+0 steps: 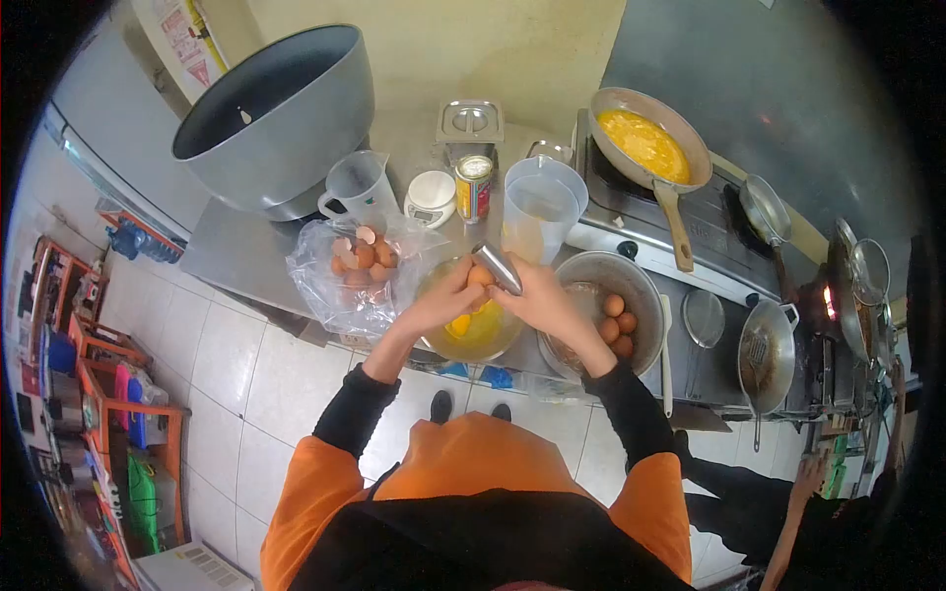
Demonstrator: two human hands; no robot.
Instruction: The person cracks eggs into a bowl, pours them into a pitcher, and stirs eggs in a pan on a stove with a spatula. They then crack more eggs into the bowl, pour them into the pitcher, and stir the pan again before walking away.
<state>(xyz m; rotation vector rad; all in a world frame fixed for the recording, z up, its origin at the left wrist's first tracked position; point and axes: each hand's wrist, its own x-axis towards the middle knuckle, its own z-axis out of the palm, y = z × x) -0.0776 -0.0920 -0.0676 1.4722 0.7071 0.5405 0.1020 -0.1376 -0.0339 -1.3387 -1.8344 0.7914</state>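
My left hand (445,298) is closed around a brown egg (480,277) above a metal bowl (507,340). Yellow yolks and clear egg white (471,328) lie in the bowl. My right hand (542,298) grips a shiny metal cylinder (497,269) that is against or very near the egg. To the right, a grey pot (647,286) holds several whole eggs (613,305). Left of the bowl, broken eggshells (365,258) sit on a clear plastic bag (313,295).
Behind stand a measuring jug (359,187), a scale (431,197), a can (474,187) and a clear pitcher (544,202). A pan of yellow egg (645,145) is on the stove, its handle pointing toward me. A co-worker's arm (796,512) shows at lower right.
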